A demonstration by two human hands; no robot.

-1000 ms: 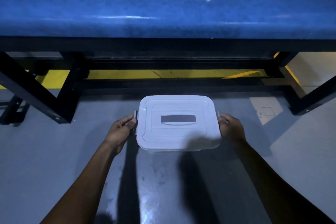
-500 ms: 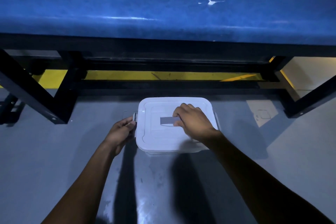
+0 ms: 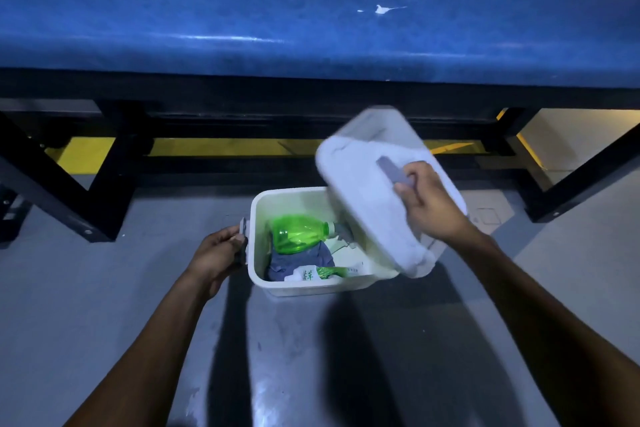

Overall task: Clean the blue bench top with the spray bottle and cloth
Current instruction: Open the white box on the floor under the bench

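- Blue bench top (image 3: 242, 21) runs across the far side, w/ white splatters (image 3: 382, 9) far right of centre. Not sprayed or wiped yet, so the real cleaning is all left.
- Grey floor (image 3: 104, 305) near me, white box (image 3: 294, 282) sits on it, just in front of the bench frame.
- Lid (image 3: 367, 191) is off the box, tilted, held up over its right side, blurred.
- My right hand (image 3: 427, 204) is closed round the lid's grey handle (image 3: 391, 172).
- My left hand (image 3: 216, 253) curls on the box's left latch, steadying it.
- Green spray bottle (image 3: 298, 234) lies on its side inside the box, nozzle to the right.
- Bluish cloth (image 3: 298, 262) sits under and near side of the bottle; a small packet (image 3: 311, 274) just beside it.
- Progress: box opened only. Left, I reckon: set lid down, take bottle + cloth out, spray, wipe.
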